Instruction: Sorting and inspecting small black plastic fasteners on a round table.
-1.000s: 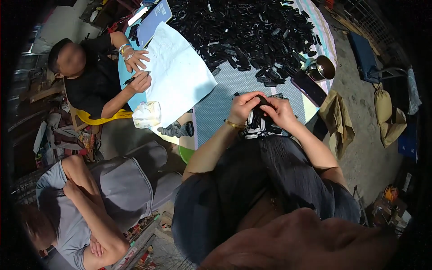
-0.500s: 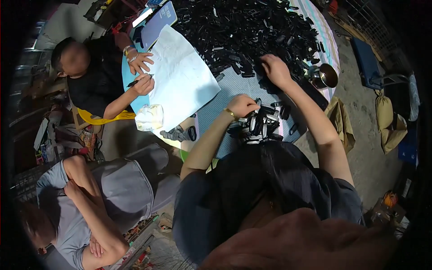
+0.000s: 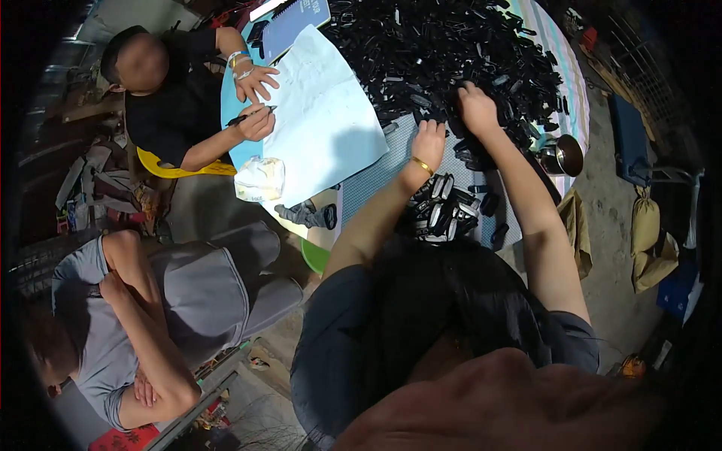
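Right hand [image 3: 479, 111] reaches out over the near edge of a broad heap of small, glossy black oblong pieces [image 3: 451, 52], its fingers bent downward among them; whether they pinch one cannot be told. Just to its left and a little nearer the body, the left hand [image 3: 430, 143], with a gold-coloured bangle [image 3: 423, 165] at its wrist, has its fingers close together and curled at the heap's edge, the tips by dark pieces; its grip cannot be made out either. Nearer the body than the left hand lies a smaller pile of black and silvery-white oblong pieces [image 3: 444, 212], on the grey patterned cover of the bench [image 3: 361, 197]. To the right of the right hand's forearm stands a shiny round metal cup [image 3: 564, 155]. Left of the left hand spreads a large creased white sheet [image 3: 331, 113], with a crumpled white packet [image 3: 259, 180] at its near corner. Beyond the sheet from that hand, a co-worker in a black shirt [image 3: 169, 109] holds a black pen [image 3: 239, 119].
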A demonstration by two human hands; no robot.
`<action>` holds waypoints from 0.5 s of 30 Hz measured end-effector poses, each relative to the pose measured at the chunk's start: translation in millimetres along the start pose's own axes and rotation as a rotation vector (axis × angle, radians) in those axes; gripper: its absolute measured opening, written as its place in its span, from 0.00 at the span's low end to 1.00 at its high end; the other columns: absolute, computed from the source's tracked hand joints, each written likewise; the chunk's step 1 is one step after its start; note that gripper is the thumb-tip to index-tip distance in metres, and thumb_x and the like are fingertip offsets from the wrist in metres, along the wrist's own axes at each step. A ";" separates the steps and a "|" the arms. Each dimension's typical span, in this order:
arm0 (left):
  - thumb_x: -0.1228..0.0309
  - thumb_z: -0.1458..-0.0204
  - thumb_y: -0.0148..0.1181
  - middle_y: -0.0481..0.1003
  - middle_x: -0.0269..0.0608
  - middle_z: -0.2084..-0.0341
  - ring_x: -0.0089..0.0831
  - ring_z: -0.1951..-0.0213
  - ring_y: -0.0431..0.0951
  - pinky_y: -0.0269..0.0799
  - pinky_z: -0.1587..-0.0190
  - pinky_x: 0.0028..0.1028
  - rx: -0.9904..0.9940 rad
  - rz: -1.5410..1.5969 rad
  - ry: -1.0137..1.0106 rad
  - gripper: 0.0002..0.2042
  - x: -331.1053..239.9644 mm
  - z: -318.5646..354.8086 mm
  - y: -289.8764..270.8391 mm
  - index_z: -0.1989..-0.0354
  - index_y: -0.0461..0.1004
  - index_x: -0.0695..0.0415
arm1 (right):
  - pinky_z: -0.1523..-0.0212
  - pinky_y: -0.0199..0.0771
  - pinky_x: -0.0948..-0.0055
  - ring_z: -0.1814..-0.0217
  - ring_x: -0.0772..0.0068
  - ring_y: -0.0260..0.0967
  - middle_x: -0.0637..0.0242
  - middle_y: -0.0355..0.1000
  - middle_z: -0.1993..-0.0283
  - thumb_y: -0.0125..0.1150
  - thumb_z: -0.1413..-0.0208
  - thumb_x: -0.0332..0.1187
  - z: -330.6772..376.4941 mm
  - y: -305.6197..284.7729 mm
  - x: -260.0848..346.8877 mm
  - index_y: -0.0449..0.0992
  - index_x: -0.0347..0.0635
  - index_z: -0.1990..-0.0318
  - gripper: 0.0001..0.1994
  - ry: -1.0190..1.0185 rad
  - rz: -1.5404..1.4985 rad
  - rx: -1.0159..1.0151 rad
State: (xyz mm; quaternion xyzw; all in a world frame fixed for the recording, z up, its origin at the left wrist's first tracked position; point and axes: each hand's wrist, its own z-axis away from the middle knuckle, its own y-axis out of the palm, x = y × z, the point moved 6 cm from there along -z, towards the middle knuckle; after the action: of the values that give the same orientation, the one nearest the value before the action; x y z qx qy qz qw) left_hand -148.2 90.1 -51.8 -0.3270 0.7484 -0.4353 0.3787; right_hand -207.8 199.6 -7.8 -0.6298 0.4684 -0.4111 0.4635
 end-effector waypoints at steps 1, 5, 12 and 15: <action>0.75 0.61 0.49 0.66 0.45 0.71 0.40 0.63 0.65 0.65 0.62 0.31 -0.003 0.024 -0.020 0.07 2.9 3.0 0.4 0.72 0.69 0.59 | 0.64 0.70 0.68 0.61 0.60 0.65 0.60 0.66 0.61 0.49 0.59 0.27 5.7 -16.0 0.6 0.71 0.39 0.70 0.07 -0.044 -0.077 -0.210; 0.73 0.63 0.57 0.68 0.46 0.70 0.43 0.64 0.68 0.66 0.61 0.33 0.056 0.221 -0.074 0.09 2.2 17.0 -8.4 0.71 0.69 0.61 | 0.66 0.69 0.68 0.63 0.59 0.67 0.60 0.69 0.64 0.56 0.56 0.33 34.9 -32.0 -14.1 0.72 0.40 0.64 0.11 0.139 -0.407 -0.291; 0.73 0.54 0.56 0.72 0.34 0.68 0.19 0.68 0.71 0.67 0.67 0.19 0.184 1.470 -0.442 0.13 -10.3 44.6 -13.2 0.60 0.64 0.62 | 0.71 0.62 0.85 0.73 0.87 0.62 0.74 0.69 0.73 0.58 0.53 0.32 121.7 -6.9 16.4 0.72 0.35 0.61 0.13 0.390 -1.294 0.036; 0.75 0.52 0.53 0.72 0.35 0.65 0.19 0.64 0.71 0.64 0.67 0.17 0.408 1.485 -0.528 0.15 -25.8 56.5 -30.0 0.55 0.63 0.62 | 0.70 0.63 0.87 0.71 0.86 0.62 0.74 0.69 0.72 0.58 0.53 0.30 146.6 -14.8 23.5 0.71 0.35 0.61 0.12 0.509 -1.382 0.068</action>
State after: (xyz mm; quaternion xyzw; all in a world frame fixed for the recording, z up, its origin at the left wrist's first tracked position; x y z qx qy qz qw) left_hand -82.5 76.2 -36.4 0.2382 0.5623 -0.1071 0.7847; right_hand -59.9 207.9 -25.5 -0.6517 0.0447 -0.7571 -0.0049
